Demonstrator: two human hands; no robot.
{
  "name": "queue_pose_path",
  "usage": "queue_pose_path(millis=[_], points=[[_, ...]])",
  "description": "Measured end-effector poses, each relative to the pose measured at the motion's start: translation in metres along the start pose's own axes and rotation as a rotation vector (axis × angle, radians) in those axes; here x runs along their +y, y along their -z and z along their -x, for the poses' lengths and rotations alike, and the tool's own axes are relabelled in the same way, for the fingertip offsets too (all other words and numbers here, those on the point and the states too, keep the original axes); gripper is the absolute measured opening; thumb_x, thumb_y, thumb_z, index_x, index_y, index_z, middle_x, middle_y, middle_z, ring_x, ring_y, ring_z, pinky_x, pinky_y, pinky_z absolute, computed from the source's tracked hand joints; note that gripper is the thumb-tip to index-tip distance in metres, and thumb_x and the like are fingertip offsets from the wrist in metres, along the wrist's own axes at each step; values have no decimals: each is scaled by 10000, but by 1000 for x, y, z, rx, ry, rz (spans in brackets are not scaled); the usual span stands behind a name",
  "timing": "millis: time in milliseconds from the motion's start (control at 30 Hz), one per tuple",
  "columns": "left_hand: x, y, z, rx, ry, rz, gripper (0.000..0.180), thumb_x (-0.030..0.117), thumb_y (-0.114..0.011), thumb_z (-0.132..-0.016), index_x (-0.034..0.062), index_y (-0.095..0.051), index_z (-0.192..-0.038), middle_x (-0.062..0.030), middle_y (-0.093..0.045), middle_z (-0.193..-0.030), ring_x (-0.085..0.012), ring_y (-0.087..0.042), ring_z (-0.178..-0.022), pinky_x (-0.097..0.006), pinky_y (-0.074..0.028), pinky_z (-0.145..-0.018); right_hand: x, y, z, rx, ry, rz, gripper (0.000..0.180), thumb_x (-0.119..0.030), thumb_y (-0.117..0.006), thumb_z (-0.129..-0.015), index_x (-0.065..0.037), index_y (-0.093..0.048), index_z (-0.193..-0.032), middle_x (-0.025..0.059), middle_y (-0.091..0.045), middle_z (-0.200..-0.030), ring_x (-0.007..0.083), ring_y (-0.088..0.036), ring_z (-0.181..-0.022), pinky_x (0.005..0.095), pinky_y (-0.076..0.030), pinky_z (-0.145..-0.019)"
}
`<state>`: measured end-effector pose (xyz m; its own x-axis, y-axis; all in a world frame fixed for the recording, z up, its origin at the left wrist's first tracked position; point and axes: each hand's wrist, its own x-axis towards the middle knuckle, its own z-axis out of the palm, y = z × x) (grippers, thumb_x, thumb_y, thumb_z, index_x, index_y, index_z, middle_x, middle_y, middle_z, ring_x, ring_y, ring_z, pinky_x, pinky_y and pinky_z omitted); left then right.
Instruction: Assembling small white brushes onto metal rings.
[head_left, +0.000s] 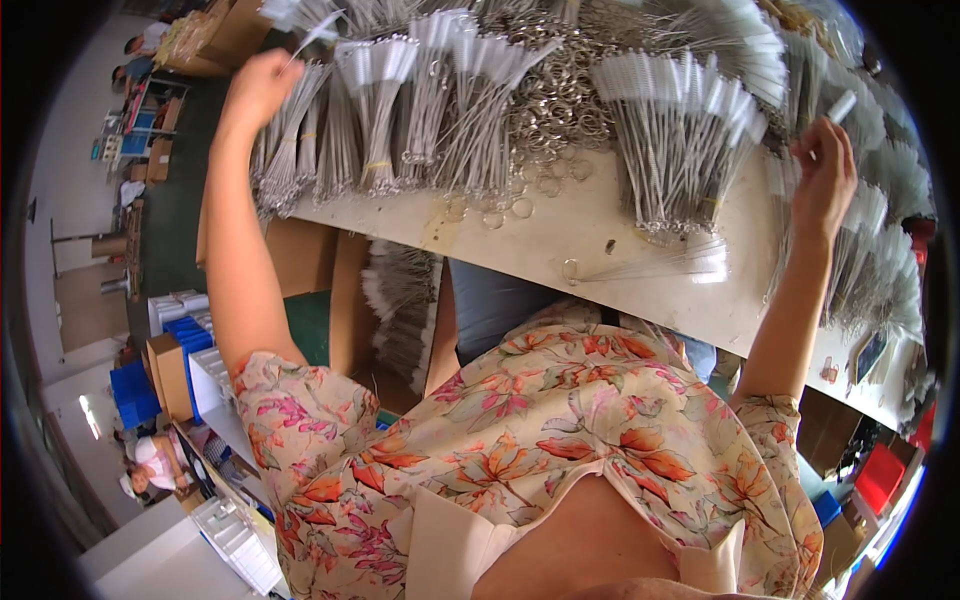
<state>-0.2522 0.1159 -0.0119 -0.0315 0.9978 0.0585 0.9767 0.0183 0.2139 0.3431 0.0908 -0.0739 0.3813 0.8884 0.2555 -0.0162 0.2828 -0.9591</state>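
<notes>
My left hand [262, 88] is raised at the far left end of the table, fingers closed on a thin wire brush [318, 34] whose white bristles point up and right. Bundles of similar wire brushes [378, 110] stand right beside it. Out to the right, my right hand [826, 178] is pinched, and a white bristle tip [842, 106] sticks up from its fingers; the rest of that brush is hidden. Between the hands lie a large brush bundle [680, 140] and a heap of metal rings [570, 95]. A few loose brushes [670, 265] lie near the front edge.
The pale table [500, 240] has its front edge close to my body. More brushes [865, 220] are piled at the right, by a dark phone-like object [868, 355]. Under the table stands a cardboard box [350, 300] with brushes. A red stool [880, 478] is at lower right.
</notes>
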Motion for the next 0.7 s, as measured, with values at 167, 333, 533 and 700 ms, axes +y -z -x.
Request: queue_pose_path(millis=[167,333,533,700], points=[[-57,-89,40,-233,182,37,421,421,-623,-782,13,-587,-684,-77,-558,-582,-152,-518,-568,-324,-418,-553,3,70,2,135,-60,83,206,-156,-476,-870,-9,-591,-958,55,-563,-791,134,-539,-687,251,-438,-604],[-125,-112,50,-118,277,434,178,176,-614,-826,10,-591,-766,-5,-546,-650,-79,-431,-525,-250,-351,-481,16,108,11,113,-91,612,174,-167,-515,-848,-108,-651,-941,-3,-571,-719,87,-497,-640,236,-402,-583],[-28,-95,44,-161,419,479,105,140,-578,-840,37,-584,-823,-29,-559,-651,-57,-329,-416,-242,-248,-360,18,116,24,2,80,1268,207,-302,-562,-836,-144,-665,-922,75,-642,-767,218,-626,-718,360,-480,-617],[-53,-110,36,-129,279,230,130,121,-554,-848,-1,-555,-804,-40,-564,-650,-101,-459,-521,-255,-383,-516,24,109,12,-22,-40,1290,147,-252,-625,-729,-160,-687,-826,73,-657,-782,260,-626,-727,376,-491,-651]])
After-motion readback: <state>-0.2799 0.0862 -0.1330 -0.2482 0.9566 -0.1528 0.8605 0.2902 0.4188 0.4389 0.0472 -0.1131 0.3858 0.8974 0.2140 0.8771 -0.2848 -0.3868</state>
